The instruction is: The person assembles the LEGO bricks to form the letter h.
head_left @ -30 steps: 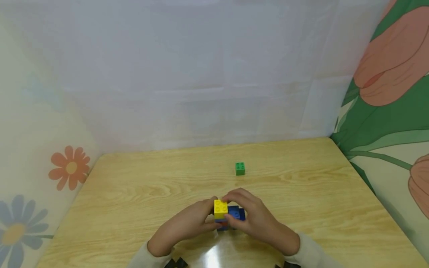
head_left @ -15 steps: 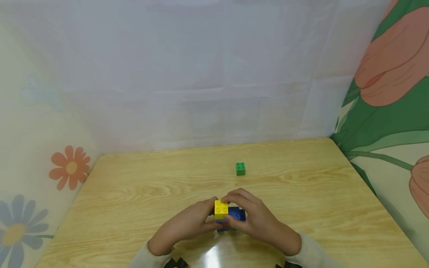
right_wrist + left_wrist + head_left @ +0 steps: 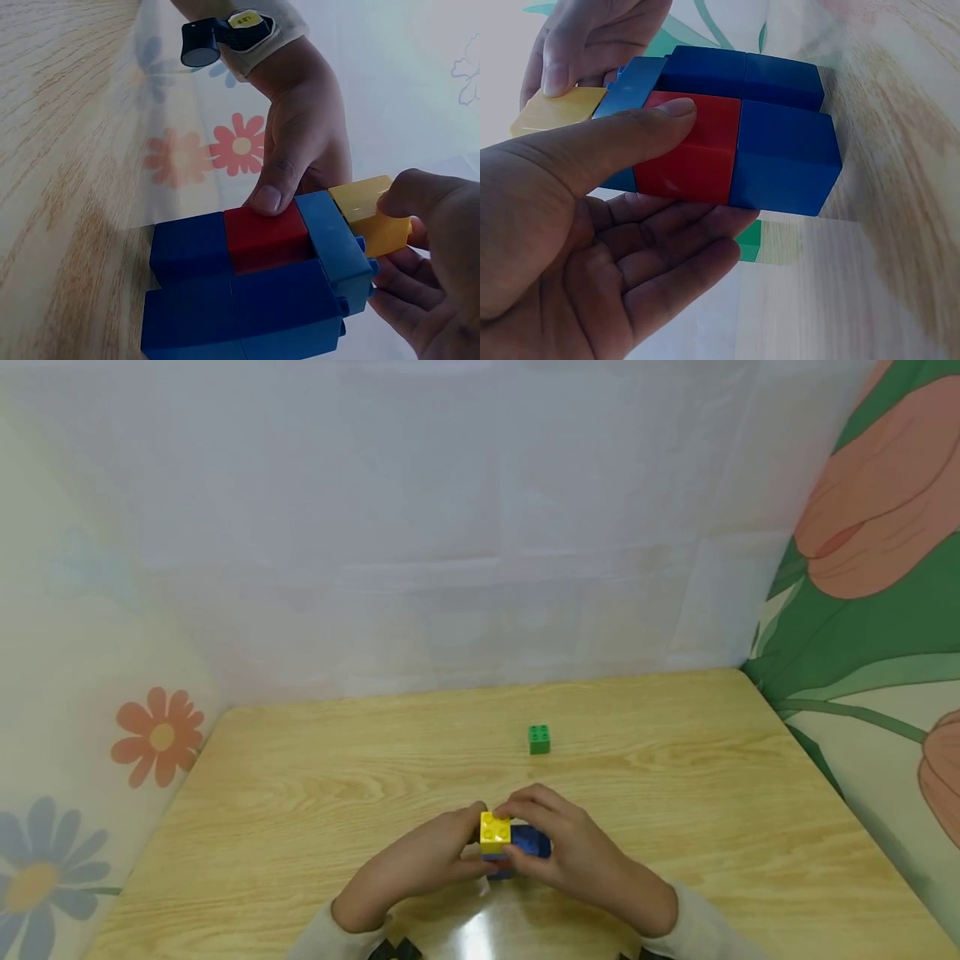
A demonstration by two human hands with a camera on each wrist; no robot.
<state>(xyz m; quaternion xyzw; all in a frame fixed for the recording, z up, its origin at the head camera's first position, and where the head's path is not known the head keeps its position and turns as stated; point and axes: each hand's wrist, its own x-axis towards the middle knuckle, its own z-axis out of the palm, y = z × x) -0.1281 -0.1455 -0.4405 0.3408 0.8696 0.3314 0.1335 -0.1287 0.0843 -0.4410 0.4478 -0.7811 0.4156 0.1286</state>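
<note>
A toy-brick build stands between both hands near the table's front. On its left side, in the head view, a yellow brick tops a lighter blue brick, which spans a red brick and a dark blue stack. Beneath the red one is another dark blue brick. My left hand grips the build at the red brick, thumb on the near face and fingers behind. My right hand pinches the yellow brick between thumb and fingers. The right hand covers part of the dark blue stack in the head view.
A loose green brick lies on the wooden table, beyond the hands. White cloth hangs behind the table. Flower-printed panels flank both sides.
</note>
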